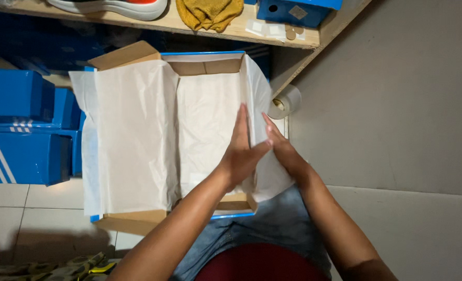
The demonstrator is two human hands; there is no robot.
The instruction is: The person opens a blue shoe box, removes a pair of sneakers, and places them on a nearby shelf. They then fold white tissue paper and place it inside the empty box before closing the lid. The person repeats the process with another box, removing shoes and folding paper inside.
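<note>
Nearest to me are my lap in blue denim (272,229) and both forearms reaching forward over it. My left hand (240,153) lies flat with fingers straight and together, pressed against the inside of the right wall of the open shoe box (132,221). My right hand (282,148) rests on the outside of that same wall, fingers stretched out, so the white tissue paper (137,140) draped over the edge is pinched between my two palms. The box sits on my knees with its long axis running away from me; the paper lines its floor and spills wide over the left side. Left of it stand stacked blue boxes (25,135). Beyond the right corner lies a tape roll (285,101). Farthest off, a wooden shelf (163,23) carries a shoe (111,6), a mustard cloth (210,13) and a blue carton (293,10).
</note>
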